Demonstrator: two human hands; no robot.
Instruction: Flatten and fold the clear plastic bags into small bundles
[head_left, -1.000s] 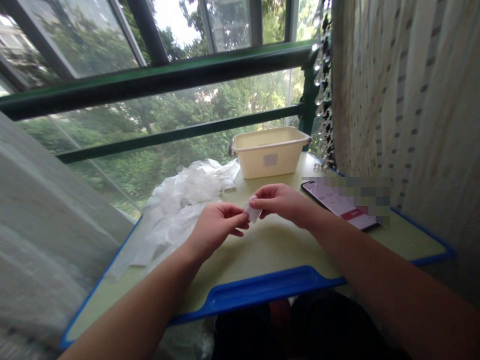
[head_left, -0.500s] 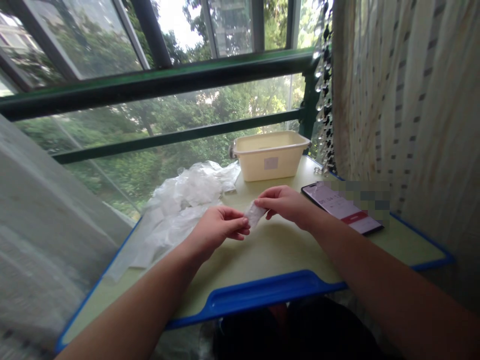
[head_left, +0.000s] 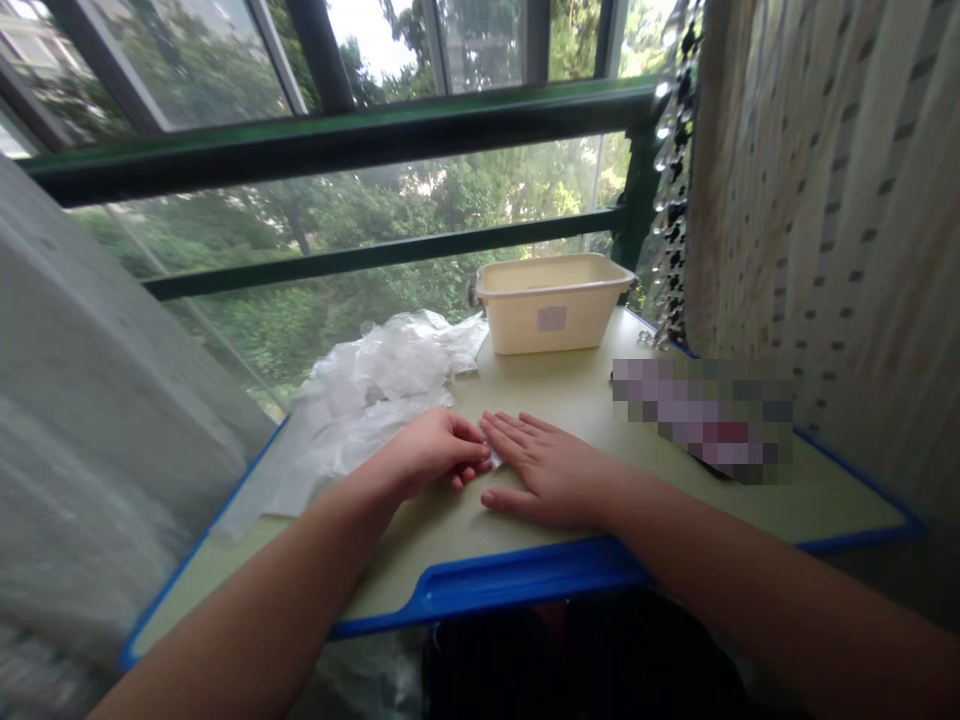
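Note:
My left hand (head_left: 442, 452) pinches the edge of a small clear plastic piece (head_left: 494, 459), which looks like a little bag. Over most of that piece lies my right hand (head_left: 536, 468), palm down on the table, fingers stretched out and thumb apart. Only a sliver of the plastic shows between the two hands. Left of my hands, a crumpled heap of clear plastic bags (head_left: 375, 375) spreads across the table's left side.
A cream plastic bin (head_left: 555, 325) with a small label stands at the back of the pale, blue-edged table (head_left: 465, 565). On the right lies a phone, largely pixelated (head_left: 690, 415). Beyond are a green railing (head_left: 375, 145), windows and a patterned curtain (head_left: 825, 200).
My right hand has gone from pinching the plastic piece to lying flat over it. The piece has come down to the table. My left hand keeps its pinch.

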